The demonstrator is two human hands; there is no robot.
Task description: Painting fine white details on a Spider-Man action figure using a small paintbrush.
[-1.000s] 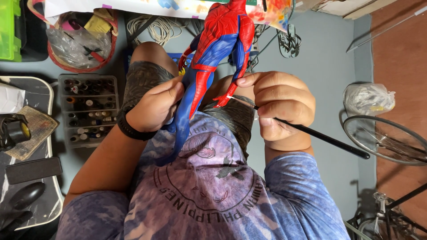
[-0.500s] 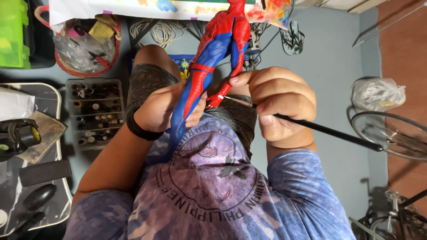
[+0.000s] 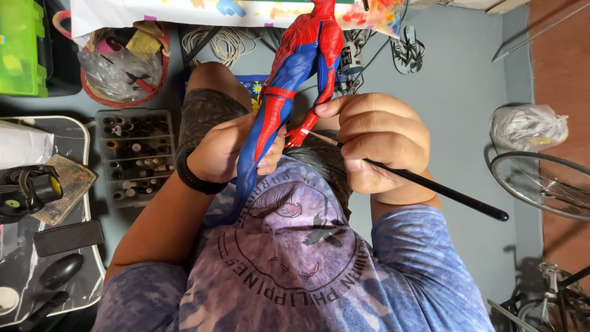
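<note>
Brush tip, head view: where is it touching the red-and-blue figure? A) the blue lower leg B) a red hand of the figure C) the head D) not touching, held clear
B: the paintbrush, held in the right hand, has its tip on the small red hand of the figure, while the left hand grips the figure's legs.

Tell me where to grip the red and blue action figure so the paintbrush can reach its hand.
Probably grip the red and blue action figure around its legs, from the left, as the left hand does. That leaves its hand clear for the paintbrush in the right hand.
</note>
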